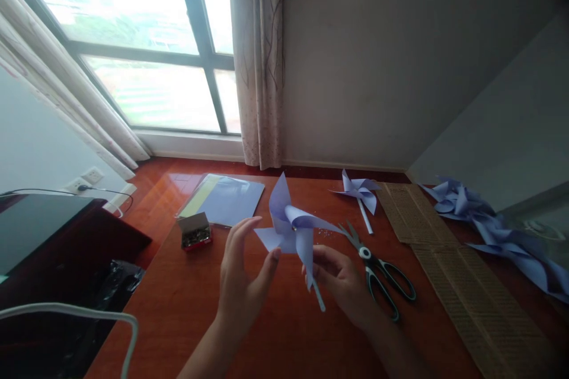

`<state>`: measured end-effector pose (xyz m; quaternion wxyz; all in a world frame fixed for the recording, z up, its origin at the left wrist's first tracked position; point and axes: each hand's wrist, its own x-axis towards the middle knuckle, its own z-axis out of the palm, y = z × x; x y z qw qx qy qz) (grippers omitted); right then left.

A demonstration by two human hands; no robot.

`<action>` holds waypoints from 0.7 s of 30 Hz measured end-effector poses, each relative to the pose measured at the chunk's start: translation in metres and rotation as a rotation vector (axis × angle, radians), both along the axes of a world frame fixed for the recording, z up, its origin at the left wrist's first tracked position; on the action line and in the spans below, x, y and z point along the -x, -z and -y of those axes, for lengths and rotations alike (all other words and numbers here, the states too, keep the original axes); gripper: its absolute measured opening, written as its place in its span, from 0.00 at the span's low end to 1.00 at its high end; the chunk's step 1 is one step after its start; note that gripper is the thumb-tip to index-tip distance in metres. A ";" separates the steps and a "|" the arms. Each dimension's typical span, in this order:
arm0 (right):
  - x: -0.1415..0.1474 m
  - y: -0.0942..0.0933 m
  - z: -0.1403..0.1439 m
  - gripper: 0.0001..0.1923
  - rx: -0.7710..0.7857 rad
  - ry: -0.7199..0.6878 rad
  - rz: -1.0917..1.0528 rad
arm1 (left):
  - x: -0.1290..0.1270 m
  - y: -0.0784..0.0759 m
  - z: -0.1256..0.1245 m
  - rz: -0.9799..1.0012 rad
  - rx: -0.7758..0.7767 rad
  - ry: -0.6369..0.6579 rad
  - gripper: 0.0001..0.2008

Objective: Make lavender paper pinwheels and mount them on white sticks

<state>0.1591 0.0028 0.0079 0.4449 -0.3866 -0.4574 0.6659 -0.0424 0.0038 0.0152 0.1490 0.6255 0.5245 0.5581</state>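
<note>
A pale blue paper pinwheel is held up over the red-brown table. My right hand grips its thin white stick just below the blades. My left hand is spread, fingers apart, with the thumb tip touching the lower left blade. A metal pin shows at the pinwheel's centre.
Black-handled scissors lie right of my right hand. A finished pinwheel lies behind them. A small box of pins and a stack of coloured paper sit at the left. More pinwheels and a woven mat lie at the right.
</note>
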 end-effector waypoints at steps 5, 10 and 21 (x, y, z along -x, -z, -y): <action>-0.005 0.009 -0.003 0.11 -0.025 0.146 -0.079 | -0.005 -0.004 0.002 0.150 0.208 0.084 0.06; -0.009 0.015 -0.008 0.08 -0.075 0.328 -0.130 | -0.030 0.001 0.011 0.105 0.652 0.592 0.12; -0.006 0.011 -0.004 0.12 -0.083 0.219 -0.042 | -0.042 0.007 0.015 0.102 0.713 0.611 0.11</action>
